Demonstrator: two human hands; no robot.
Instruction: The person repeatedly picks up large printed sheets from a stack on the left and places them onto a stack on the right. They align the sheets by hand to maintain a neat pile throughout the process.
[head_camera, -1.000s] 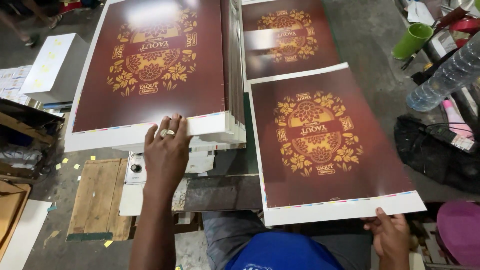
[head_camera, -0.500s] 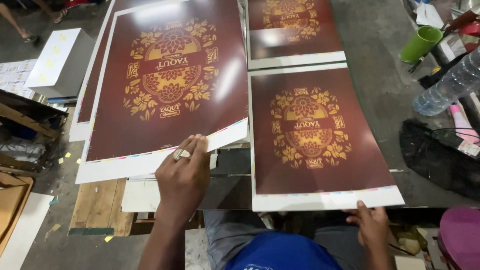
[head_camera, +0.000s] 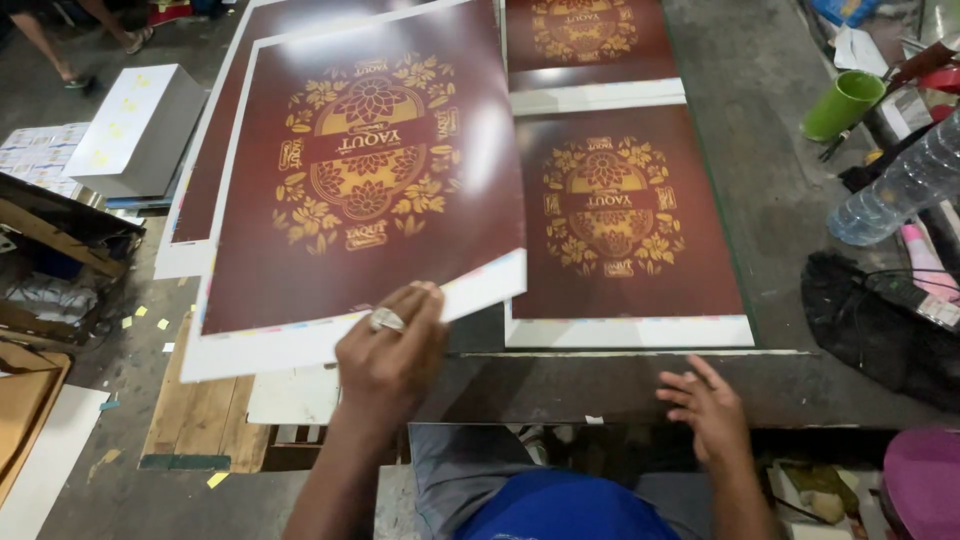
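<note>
A: Left hand (head_camera: 392, 352) has the lifted sheet (head_camera: 370, 190) pinched by its near white margin, fingers curled on top, ring showing. The sheet is off the stack (head_camera: 195, 215) and tilted, near edge sloping up toward the right.

B: Which way does it lie from the hand?

A: Straight ahead and slightly left. The long axis runs away from the person, near edge to far edge, and the hand sits roughly mid-way along the near short edge. Its right corner overhangs the gap and just overlaps the left edge of the laid sheet (head_camera: 625, 215) on the tabletop (head_camera: 600, 385).

B: And the right hand?

A: Right hand (head_camera: 705, 408) is empty, fingers spread wide, hovering over the dark tabletop edge just below the laid sheet's white margin. Near it, not touching, as far as I can tell.

B: So who's nearer to what?

A: Left owns the lifted sheet, no contest. Right is nearer the laid sheet, which lies flat, long axis also pointing away, with another sheet (head_camera: 590, 45) butted beyond it.

B: Anything else nearby?

A: To the right, well apart: a green cup (head_camera: 842, 105), a clear plastic bottle (head_camera: 900, 185) on its side, a black bag (head_camera: 870, 315). On the left, a white box (head_camera: 135, 130) on the floor.
</note>
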